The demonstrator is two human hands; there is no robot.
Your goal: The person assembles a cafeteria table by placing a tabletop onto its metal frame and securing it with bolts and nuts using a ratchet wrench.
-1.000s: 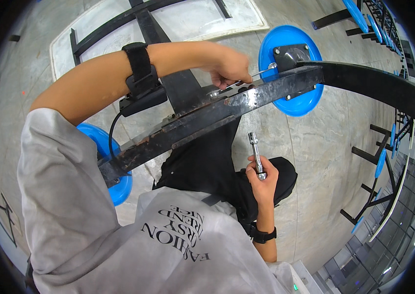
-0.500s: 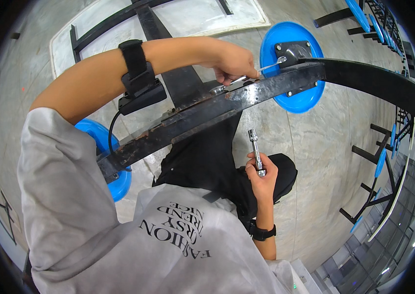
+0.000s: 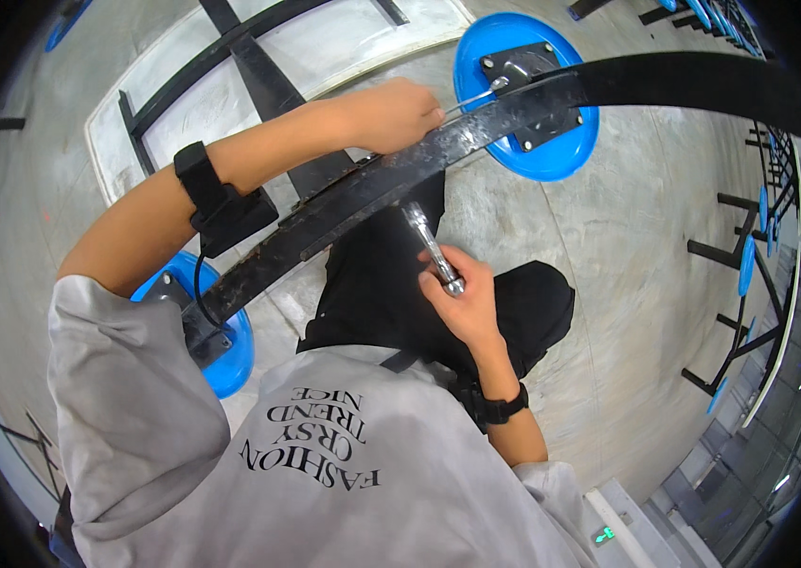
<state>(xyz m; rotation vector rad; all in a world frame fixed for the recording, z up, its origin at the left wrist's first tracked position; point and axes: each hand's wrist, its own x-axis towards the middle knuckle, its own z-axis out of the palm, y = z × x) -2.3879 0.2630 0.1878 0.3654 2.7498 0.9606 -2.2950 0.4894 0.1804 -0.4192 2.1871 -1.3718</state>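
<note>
**Two tools, one in each hand**

I see the left hand (image 3: 393,115) closed around a wrench (image 3: 471,100) over the black beam (image 3: 325,218), its visible end by a black plate (image 3: 535,59). Well apart, the right hand (image 3: 467,292) grips a metal socket tool (image 3: 434,248), held nearer the body. Left fingers hide the wrench's other end; I can't tell whether its tip touches the plate.

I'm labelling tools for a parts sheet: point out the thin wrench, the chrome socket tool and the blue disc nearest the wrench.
Thin wrench (image 3: 471,100): head view, on its exposed shaft.
Chrome socket tool (image 3: 433,247): head view, mid-shaft.
Blue disc (image 3: 560,156): head view, on its lower-right face.
</note>
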